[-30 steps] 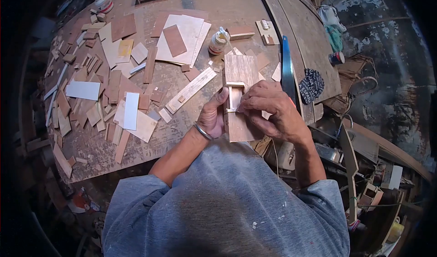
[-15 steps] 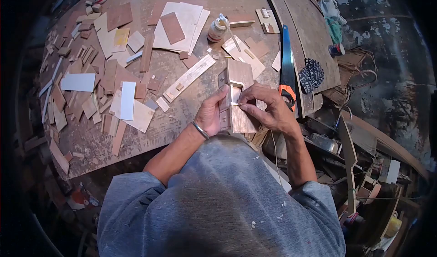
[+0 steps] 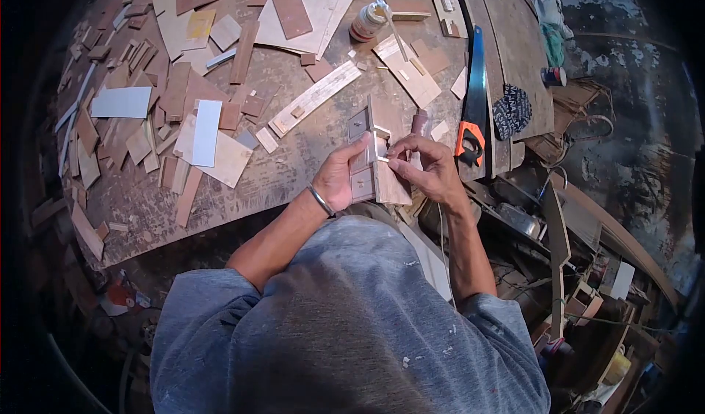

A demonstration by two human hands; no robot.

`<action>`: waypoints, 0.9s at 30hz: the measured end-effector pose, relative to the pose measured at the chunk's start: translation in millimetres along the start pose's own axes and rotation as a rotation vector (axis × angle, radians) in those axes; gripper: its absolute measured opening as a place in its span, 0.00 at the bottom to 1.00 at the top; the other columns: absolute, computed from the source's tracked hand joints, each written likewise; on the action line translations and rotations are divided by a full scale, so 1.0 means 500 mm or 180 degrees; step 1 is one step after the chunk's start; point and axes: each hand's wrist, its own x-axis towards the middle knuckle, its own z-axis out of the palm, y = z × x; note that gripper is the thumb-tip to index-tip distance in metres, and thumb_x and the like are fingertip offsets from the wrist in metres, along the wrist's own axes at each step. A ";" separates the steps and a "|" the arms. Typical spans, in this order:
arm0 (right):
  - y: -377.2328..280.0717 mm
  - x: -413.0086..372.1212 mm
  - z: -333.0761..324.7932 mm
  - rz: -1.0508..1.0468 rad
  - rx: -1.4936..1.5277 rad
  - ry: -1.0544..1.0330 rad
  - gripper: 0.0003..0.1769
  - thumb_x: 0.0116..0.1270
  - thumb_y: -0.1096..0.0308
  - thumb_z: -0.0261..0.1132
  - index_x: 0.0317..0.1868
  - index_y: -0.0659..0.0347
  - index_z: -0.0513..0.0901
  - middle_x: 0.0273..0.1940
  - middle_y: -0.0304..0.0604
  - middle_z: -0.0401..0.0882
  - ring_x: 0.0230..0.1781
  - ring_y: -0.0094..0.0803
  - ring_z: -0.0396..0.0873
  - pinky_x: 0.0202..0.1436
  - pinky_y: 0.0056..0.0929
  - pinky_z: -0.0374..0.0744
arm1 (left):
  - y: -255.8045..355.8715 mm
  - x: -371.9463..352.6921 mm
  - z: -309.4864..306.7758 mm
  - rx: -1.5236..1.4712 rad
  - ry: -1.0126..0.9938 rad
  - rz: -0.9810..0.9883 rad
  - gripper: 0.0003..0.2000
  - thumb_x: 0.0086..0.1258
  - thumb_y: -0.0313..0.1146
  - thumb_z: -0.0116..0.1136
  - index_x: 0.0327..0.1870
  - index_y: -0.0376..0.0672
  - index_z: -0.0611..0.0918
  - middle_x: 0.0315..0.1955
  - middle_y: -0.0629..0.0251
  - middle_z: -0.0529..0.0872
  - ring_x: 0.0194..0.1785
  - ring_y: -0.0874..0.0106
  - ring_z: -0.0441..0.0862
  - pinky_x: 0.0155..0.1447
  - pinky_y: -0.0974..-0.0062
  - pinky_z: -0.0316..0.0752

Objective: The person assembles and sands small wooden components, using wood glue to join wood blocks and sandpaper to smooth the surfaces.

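A small wooden assembly [image 3: 394, 183] with a notch in its middle is held upright over the table's near edge. My left hand [image 3: 340, 174] grips it from the left, thumb along the panelled side. My right hand [image 3: 429, 168] is closed in a pinch at the notch, on the end of a thin pale wood strip [image 3: 383, 160]. Another pale strip [image 3: 382, 131] borders the notch's upper edge. The fingertips partly cover the notch. Just beyond the right hand stands a brown cylindrical piece [image 3: 419, 121], its lower part hidden.
Right of my hands lies a handsaw [image 3: 476, 91] with an orange handle [image 3: 470, 144]. A glue-smeared jar [image 3: 369, 22] with a brush stands farther back. Wood offcuts [image 3: 176, 91] cover the worktable's [image 3: 242, 186] left side. A dark patterned cloth [image 3: 512, 111] lies at right.
The view has shifted, so the table's things sit higher in the picture. My right fingers stay pinched at the notch, where a darker gap now shows. The brown cylindrical piece has come into sight.
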 end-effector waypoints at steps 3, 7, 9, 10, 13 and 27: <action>-0.001 -0.008 0.008 0.0118 0.0041 0.0066 0.10 0.66 0.70 0.74 0.45 0.66 0.88 0.39 0.37 0.86 0.41 0.23 0.80 0.49 0.24 0.77 | -0.008 0.007 -0.016 -0.0096 -0.0058 -0.0103 0.17 0.78 0.46 0.61 0.56 0.41 0.83 0.45 0.62 0.90 0.47 0.67 0.90 0.56 0.63 0.86; -0.011 -0.020 0.010 0.0326 -0.0091 0.0144 0.10 0.67 0.71 0.72 0.47 0.66 0.88 0.39 0.39 0.87 0.42 0.26 0.82 0.50 0.27 0.79 | -0.016 0.005 -0.010 -0.0156 -0.0055 -0.0225 0.18 0.78 0.46 0.60 0.56 0.40 0.83 0.46 0.61 0.90 0.49 0.65 0.89 0.58 0.62 0.85; -0.010 -0.017 -0.004 -0.0096 -0.0351 -0.0122 0.10 0.67 0.73 0.70 0.47 0.66 0.88 0.40 0.42 0.88 0.43 0.29 0.83 0.51 0.30 0.80 | -0.022 0.008 -0.019 -0.0184 -0.0041 -0.0316 0.18 0.79 0.46 0.59 0.57 0.40 0.82 0.46 0.60 0.89 0.50 0.64 0.89 0.59 0.61 0.84; -0.009 -0.016 -0.012 -0.0304 -0.0481 -0.0253 0.10 0.67 0.74 0.69 0.47 0.66 0.89 0.41 0.43 0.88 0.43 0.31 0.84 0.51 0.31 0.80 | -0.025 0.009 -0.019 -0.0168 -0.0055 -0.0363 0.19 0.79 0.46 0.59 0.57 0.40 0.82 0.47 0.60 0.89 0.50 0.64 0.89 0.60 0.61 0.84; -0.012 -0.023 -0.033 -0.0168 -0.0434 -0.0469 0.08 0.67 0.77 0.69 0.46 0.70 0.88 0.42 0.47 0.88 0.47 0.33 0.85 0.54 0.31 0.79 | -0.035 0.015 -0.014 -0.0129 -0.0074 -0.0493 0.19 0.79 0.46 0.59 0.58 0.40 0.82 0.48 0.59 0.89 0.51 0.64 0.89 0.61 0.61 0.83; 0.017 -0.087 -0.103 0.0435 0.0173 -0.0638 0.09 0.70 0.78 0.64 0.47 0.68 0.87 0.43 0.44 0.85 0.44 0.29 0.82 0.51 0.29 0.78 | -0.108 0.047 0.006 -0.0164 -0.0227 -0.0832 0.20 0.80 0.43 0.56 0.62 0.37 0.78 0.50 0.56 0.88 0.54 0.62 0.87 0.63 0.59 0.82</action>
